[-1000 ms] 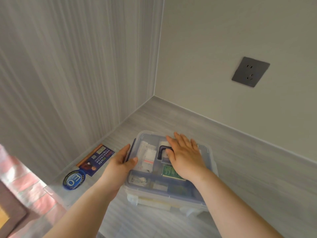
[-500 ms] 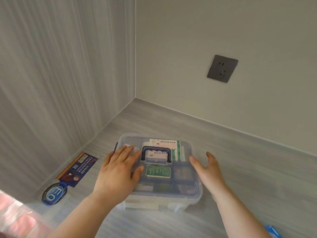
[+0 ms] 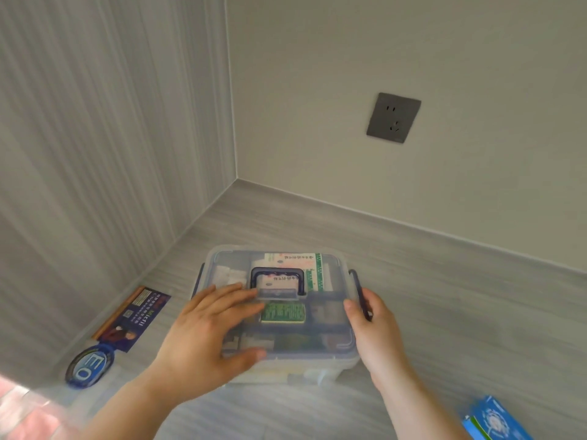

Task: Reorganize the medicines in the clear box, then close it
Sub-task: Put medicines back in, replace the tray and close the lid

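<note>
surface: grey wood-grain desk (image 3: 444, 312), running into a corner where two walls meet.
left wall: pale panel (image 3: 95, 138) with fine vertical streaks, meeting the desk along a straight seam.
back wall: plain beige (image 3: 317, 106), carrying a dark grey socket plate (image 3: 394, 118) well above the desk.
clear box (image 3: 276, 312): sits on the desk near the corner, lid on; dark handle (image 3: 278, 279) folded flat on top, medicine packets visible through the lid, among them a green-labelled one (image 3: 283, 312) and a white one with a green stripe (image 3: 293, 265).
left hand (image 3: 203, 338): lies flat on the lid's near-left part, fingers spread and extended, thumb at the front edge; grips nothing.
right hand (image 3: 374, 328): curled at the box's right side, thumb on the lid rim, fingers closed round the dark side latch (image 3: 359, 293).
left of box: dark blue leaflet (image 3: 133, 315) lying by the wall seam, just beyond a round blue label marked "eo" (image 3: 90, 365) on something clear.
bottom right: blue carton (image 3: 492, 420), cut off by the frame edge.
bottom left: blurred pink patch (image 3: 19, 411), identity unclear.
</note>
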A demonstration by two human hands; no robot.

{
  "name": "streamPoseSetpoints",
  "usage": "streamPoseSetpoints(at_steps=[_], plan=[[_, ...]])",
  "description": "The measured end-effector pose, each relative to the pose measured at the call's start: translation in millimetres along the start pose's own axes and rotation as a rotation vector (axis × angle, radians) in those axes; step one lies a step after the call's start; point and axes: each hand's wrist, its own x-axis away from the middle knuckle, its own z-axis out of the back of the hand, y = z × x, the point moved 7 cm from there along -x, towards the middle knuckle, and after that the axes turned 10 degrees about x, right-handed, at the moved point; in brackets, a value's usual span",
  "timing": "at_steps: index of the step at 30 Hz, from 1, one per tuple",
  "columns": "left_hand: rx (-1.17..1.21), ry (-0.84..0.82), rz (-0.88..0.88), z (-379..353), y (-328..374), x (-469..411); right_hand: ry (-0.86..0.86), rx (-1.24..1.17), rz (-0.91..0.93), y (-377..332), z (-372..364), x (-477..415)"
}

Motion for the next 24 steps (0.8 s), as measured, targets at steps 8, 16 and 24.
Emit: streamPoseSetpoints(at_steps=[8, 16, 24], plan=[[-0.253, -0.018, -0.026, -7.4, -0.1, -10.2, 0.024, 0.069, 0.136, -31.2, -20.2, -38.6], [-0.27, 0.102, 0.138, -13.0, -22.8, -52.9, 0.03, 0.182, 0.137, -74.8, -60.0, -113.4], [-0.14, 0.231, 0.377, -25.7, -65.9, -126.9, -0.017, 0.146, 0.258, -102.0, -112.7, -142.2]])
